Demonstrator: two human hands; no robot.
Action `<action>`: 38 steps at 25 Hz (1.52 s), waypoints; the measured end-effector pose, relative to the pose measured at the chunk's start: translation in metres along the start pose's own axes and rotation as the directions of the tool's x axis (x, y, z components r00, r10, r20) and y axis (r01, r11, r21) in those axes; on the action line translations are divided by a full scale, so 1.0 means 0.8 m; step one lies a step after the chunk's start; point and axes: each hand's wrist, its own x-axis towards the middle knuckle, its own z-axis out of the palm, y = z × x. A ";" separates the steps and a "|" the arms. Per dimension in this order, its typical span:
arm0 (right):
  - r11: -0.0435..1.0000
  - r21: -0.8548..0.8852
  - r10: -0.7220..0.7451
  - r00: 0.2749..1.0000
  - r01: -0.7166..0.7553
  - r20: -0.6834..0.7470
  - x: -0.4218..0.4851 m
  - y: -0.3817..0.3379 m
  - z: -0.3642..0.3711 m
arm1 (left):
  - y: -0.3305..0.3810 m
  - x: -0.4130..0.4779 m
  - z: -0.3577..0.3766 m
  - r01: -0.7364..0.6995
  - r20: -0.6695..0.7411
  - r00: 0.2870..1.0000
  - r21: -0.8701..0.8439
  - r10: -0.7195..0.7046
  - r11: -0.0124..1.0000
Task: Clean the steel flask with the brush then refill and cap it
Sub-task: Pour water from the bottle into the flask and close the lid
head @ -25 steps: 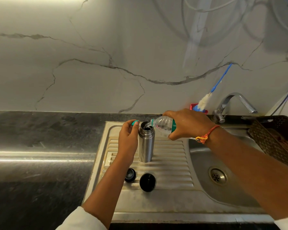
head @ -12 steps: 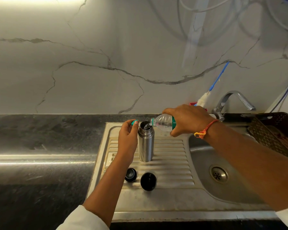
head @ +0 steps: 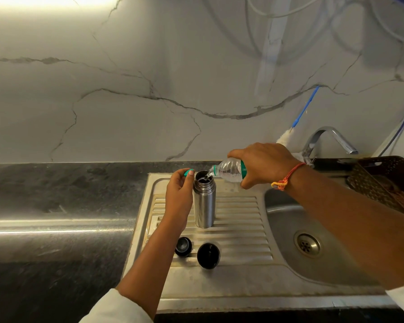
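The steel flask (head: 204, 206) stands upright and uncapped on the sink's ribbed drainboard (head: 240, 220). My left hand (head: 179, 197) rests against its left side and pinches a small green bottle cap (head: 187, 172) at the fingertips. My right hand (head: 264, 163) grips a clear plastic water bottle (head: 229, 170), tipped sideways with its mouth over the flask's opening; water runs in. Two black flask caps lie in front: a small stopper (head: 183, 245) and a larger lid (head: 208, 255). The blue-handled brush (head: 283, 137) leans on the wall behind my right hand.
The sink basin (head: 287, 220) with its drain lies to the right, under my right forearm. A chrome tap (head: 329, 136) stands behind it. A brown perforated basket (head: 380, 180) sits at the far right. Dark stone counter (head: 56, 194) stretches to the left.
Both hands keep their hold and the bottle stays tipped over the flask. The view has shifted slightly; nothing else has moved.
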 end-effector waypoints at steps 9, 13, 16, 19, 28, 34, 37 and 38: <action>0.999 -0.048 -0.008 1.000 0.007 -0.005 0.000 -0.001 -0.006 | -0.002 0.000 0.003 0.014 -0.005 1.000 -0.015 -0.014 1.000; 0.998 -0.058 -0.004 1.000 0.004 0.003 0.002 -0.001 -0.008 | -0.002 0.000 0.003 0.011 -0.004 1.000 -0.014 -0.011 1.000; 0.998 -0.070 -0.005 1.000 0.006 0.007 0.003 -0.002 -0.011 | -0.002 -0.001 0.004 0.010 -0.009 1.000 -0.017 -0.010 1.000; 0.997 -0.078 -0.001 1.000 0.002 0.005 0.003 -0.003 -0.013 | -0.003 0.000 0.004 0.013 -0.009 1.000 -0.018 -0.013 1.000; 0.995 -0.095 -0.018 1.000 0.018 0.005 0.003 -0.006 -0.020 | -0.003 0.001 0.003 0.012 -0.007 1.000 -0.023 -0.012 1.000; 0.992 -0.122 -0.029 1.000 0.029 0.003 0.002 -0.008 -0.025 | -0.003 0.001 0.002 0.016 -0.007 1.000 -0.023 -0.016 1.000; 0.991 -0.131 -0.033 0.999 0.032 -0.005 0.001 -0.009 -0.028 | -0.003 0.000 0.002 0.018 -0.007 1.000 -0.028 -0.018 0.999; 0.990 -0.136 -0.035 0.999 0.034 -0.005 0.001 -0.009 -0.028 | -0.003 0.000 0.002 0.017 -0.006 1.000 -0.032 -0.018 0.999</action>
